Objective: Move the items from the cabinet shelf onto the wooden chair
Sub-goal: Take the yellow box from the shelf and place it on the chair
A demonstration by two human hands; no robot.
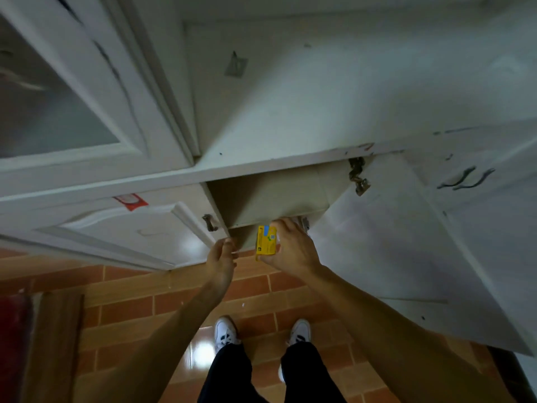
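A small yellow box (265,243) with a blue and green label is gripped in my right hand (290,248), just in front of the open lower cabinet compartment (270,196). The box stands upright at the compartment's front edge. My left hand (221,258) is to its left, fingers curled near the edge of the closed left door (130,228), and it holds nothing that I can see. The shelf inside looks bare from this angle. The wooden chair (55,341) shows only partly at the lower left.
The right cabinet door (406,242) hangs wide open toward me on the right. A white counter top (319,112) runs above the compartment. A dark red object (13,344) sits beside the chair. My feet (261,333) stand on orange tiled floor.
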